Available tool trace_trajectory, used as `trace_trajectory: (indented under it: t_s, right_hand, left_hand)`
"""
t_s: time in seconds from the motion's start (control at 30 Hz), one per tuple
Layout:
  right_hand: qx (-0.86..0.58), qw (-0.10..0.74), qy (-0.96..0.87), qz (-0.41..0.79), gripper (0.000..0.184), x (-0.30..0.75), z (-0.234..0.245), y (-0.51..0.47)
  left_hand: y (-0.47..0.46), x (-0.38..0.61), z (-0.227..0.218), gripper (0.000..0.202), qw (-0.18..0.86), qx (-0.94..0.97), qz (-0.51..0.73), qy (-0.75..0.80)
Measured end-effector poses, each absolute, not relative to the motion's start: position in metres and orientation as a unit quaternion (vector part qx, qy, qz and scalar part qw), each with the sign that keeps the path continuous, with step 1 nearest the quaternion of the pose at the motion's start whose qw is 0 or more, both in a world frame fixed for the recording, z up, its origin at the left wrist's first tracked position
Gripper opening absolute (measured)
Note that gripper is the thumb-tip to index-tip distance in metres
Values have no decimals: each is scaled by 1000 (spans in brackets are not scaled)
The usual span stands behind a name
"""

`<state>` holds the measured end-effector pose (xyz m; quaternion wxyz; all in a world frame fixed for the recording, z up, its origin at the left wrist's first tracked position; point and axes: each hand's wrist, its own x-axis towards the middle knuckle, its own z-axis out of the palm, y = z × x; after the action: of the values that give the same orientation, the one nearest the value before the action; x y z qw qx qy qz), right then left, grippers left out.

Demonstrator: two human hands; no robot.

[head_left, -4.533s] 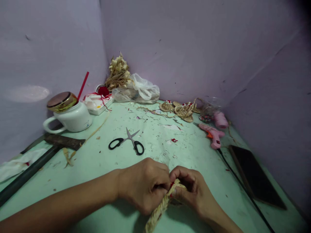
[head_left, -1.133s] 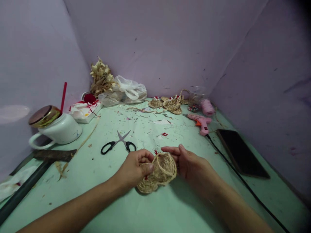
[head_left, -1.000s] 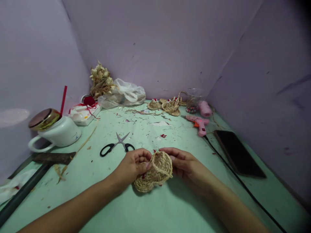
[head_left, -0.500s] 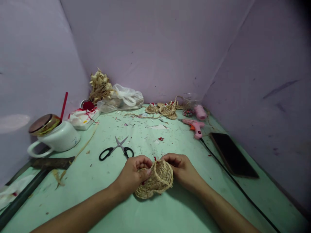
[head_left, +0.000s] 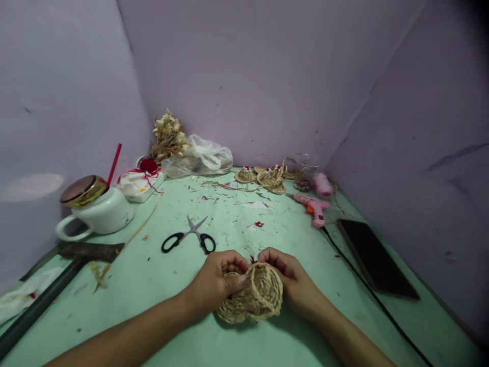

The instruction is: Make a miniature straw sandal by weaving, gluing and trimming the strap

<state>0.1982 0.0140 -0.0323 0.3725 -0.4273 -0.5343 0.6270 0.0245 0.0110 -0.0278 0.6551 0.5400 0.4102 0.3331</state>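
Between my hands, close to the front of the table, is a small woven straw piece (head_left: pixel 254 295) made of braided coils, shaped like a tiny slipper or basket. My left hand (head_left: pixel 223 280) grips its left side, thumb on top and fingers curled behind. At its upper right rim, my right hand (head_left: pixel 288 275) pinches the edge; those fingertips are partly hidden. A bit of red yarn (head_left: pixel 252 259) sticks up from the rim between both hands. Just beyond my left hand lie scissors (head_left: pixel 193 232) with black handles, blades spread.
On the right are a pink glue gun (head_left: pixel 316 209) with a black cord and a dark phone (head_left: pixel 376 257). A hammer (head_left: pixel 64 275) and white mug (head_left: pixel 110 211) stand left. At the back are finished-looking straw pieces (head_left: pixel 271 178), a pink thread spool (head_left: pixel 323 184) and a plastic bag (head_left: pixel 206 155).
The whole view has shifted slightly, so things appear a little further right. Both hands keep hold of the straw piece, with only slight finger movement; more of the red yarn shows.
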Motion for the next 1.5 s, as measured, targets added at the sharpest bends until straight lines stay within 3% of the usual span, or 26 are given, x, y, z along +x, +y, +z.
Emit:
trace_trajectory:
  t_s: [0.27,0.47,0.6,0.77,0.87,0.97,1.07,1.3,1.5]
  right_hand:
    - [-450,297,-758,368,11,210,-27,9]
    - [-464,274,-789,296,4,212,-23,10]
    - [-462,318,-749,352,10,211,-28,14]
    - [-525,443,-508,519,29,210,-31,24]
    - [-471,430,-475,607,31,206,-29,22]
    - [-426,425,-513,612,41,198,-29,17]
    - [-420,441,-502,614,40,194,-28,15]
    - [-407,421,-367,722,44,201,-18,19]
    - [-432,453,-347,698,43,198,-19,16]
  left_hand:
    - [6,26,-26,21,586,592,339,437]
    - [4,25,-23,19,579,582,347,453]
    - [6,27,-23,20,618,542,358,443]
    - [14,28,-29,24,650,399,411,499]
    - [15,29,-28,27,652,341,449,507]
    - [11,31,-26,30,667,327,445,499]
    - [7,33,-25,34,694,357,401,480]
    - [15,28,-28,36,552,455,445,539]
    - [17,28,-29,30,598,497,365,512]
